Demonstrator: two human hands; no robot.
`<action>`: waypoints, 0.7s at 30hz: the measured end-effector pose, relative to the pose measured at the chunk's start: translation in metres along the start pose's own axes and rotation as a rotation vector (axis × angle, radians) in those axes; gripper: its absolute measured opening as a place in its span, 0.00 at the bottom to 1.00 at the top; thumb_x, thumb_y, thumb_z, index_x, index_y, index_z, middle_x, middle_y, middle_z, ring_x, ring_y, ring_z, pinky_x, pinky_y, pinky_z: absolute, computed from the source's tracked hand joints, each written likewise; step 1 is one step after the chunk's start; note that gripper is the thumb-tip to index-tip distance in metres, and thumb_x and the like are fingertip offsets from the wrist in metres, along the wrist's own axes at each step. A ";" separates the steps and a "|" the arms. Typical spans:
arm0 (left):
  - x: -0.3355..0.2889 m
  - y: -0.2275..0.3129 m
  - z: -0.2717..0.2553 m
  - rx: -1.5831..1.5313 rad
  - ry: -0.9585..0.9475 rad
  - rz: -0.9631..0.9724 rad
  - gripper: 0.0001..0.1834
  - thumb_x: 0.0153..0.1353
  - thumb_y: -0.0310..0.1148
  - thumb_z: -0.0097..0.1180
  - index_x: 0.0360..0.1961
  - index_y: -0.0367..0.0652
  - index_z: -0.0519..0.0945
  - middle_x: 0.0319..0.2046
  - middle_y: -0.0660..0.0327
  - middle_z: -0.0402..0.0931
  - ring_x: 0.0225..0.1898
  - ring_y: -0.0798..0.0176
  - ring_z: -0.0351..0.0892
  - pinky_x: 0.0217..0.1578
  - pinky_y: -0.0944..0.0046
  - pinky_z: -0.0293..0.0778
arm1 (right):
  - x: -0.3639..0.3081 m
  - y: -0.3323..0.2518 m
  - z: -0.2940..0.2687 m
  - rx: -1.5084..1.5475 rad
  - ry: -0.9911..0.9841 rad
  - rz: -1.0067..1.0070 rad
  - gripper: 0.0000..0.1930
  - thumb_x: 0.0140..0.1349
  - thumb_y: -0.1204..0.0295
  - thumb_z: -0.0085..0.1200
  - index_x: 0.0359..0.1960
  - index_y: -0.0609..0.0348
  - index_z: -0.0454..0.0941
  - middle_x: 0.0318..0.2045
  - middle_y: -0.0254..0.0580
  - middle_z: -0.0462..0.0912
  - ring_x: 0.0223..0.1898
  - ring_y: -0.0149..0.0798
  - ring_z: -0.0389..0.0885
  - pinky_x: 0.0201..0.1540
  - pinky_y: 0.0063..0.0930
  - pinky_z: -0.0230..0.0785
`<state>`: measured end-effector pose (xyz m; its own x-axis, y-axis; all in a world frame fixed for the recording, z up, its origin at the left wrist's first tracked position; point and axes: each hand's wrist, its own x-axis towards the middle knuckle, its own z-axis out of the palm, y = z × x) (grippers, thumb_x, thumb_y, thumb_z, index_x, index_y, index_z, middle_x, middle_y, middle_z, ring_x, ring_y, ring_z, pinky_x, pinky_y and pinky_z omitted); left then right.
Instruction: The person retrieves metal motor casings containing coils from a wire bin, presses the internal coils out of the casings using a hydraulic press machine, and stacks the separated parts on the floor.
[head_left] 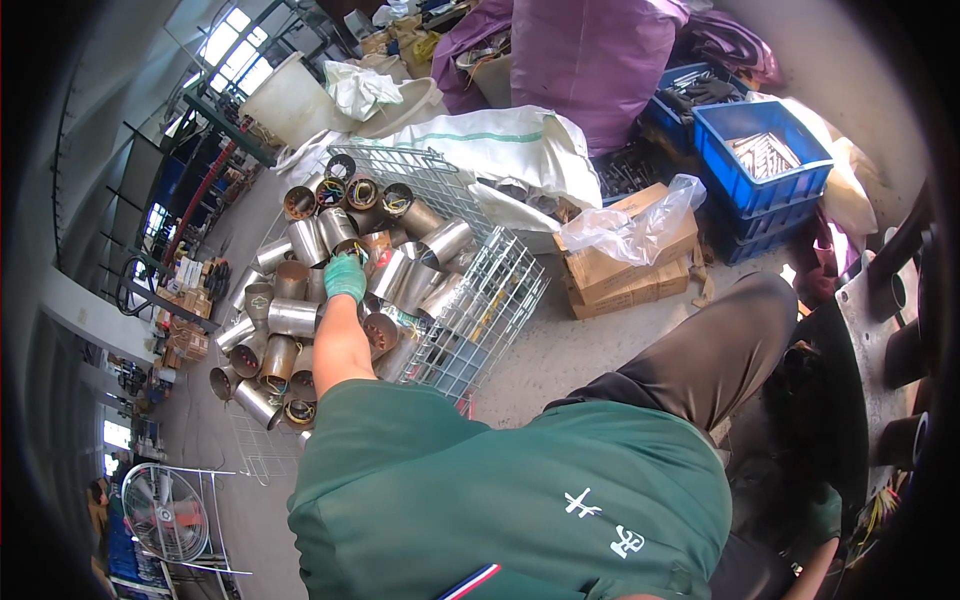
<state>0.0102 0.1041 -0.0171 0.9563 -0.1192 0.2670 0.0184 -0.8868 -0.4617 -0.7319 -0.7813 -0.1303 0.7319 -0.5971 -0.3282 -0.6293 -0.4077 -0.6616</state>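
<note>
My left hand [345, 277], in a green glove, reaches out to a heap of metal cylinders. Its fingers close on the rim of one silver metal cylinder [337, 228], which has coloured wires at its open end. Around it lie several more cylinders, such as a shiny one [293, 318] beside my wrist and a brownish one [279, 360] nearer to me. They are piled in a wire mesh cage [500, 290]. My right hand [824, 512], also gloved, is low at the right in shadow, beside my leg; its fingers are too dark to make out.
Cardboard boxes [630, 285] topped with clear plastic stand right of the cage. Beyond them are stacked blue crates [770, 185]. White sacks [480, 145] and a purple sack [590, 70] lie behind. A floor fan [165, 512] stands lower left; a dark machine with metal tubes [895, 350] is close on my right.
</note>
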 end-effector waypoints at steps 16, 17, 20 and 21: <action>0.034 0.261 -0.260 -1.002 0.716 0.886 0.11 0.52 0.38 0.61 0.29 0.41 0.79 0.28 0.49 0.74 0.31 0.41 0.75 0.35 0.46 0.71 | -0.028 -0.145 -0.008 -0.157 0.277 -0.295 0.23 0.58 0.78 0.59 0.58 0.66 0.79 0.51 0.54 0.82 0.54 0.54 0.83 0.60 0.39 0.75; 0.030 0.291 -0.293 -1.188 0.670 0.934 0.12 0.55 0.39 0.61 0.27 0.40 0.78 0.26 0.52 0.71 0.29 0.47 0.73 0.34 0.53 0.69 | -0.030 -0.164 -0.010 -0.179 0.298 -0.311 0.24 0.58 0.78 0.60 0.59 0.66 0.78 0.51 0.54 0.82 0.53 0.55 0.83 0.59 0.40 0.75; 0.023 0.384 -0.374 -1.855 0.375 1.063 0.14 0.63 0.40 0.60 0.29 0.41 0.77 0.26 0.65 0.74 0.28 0.69 0.71 0.29 0.66 0.66 | -0.026 -0.219 -0.019 -0.172 0.282 -0.337 0.27 0.59 0.77 0.63 0.63 0.63 0.77 0.52 0.54 0.82 0.50 0.55 0.84 0.56 0.41 0.77; 0.015 0.421 -0.404 -2.038 0.155 1.094 0.12 0.63 0.39 0.60 0.30 0.41 0.77 0.26 0.67 0.74 0.27 0.72 0.71 0.28 0.67 0.66 | -0.025 -0.230 -0.022 -0.172 0.303 -0.392 0.30 0.59 0.75 0.63 0.66 0.62 0.75 0.52 0.54 0.82 0.50 0.54 0.84 0.55 0.41 0.77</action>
<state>-0.0857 -0.4509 0.1341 0.3785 -0.6262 0.6816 -0.6107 0.3844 0.6923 -0.6109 -0.6880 0.0455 0.8286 -0.5398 0.1485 -0.3759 -0.7330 -0.5669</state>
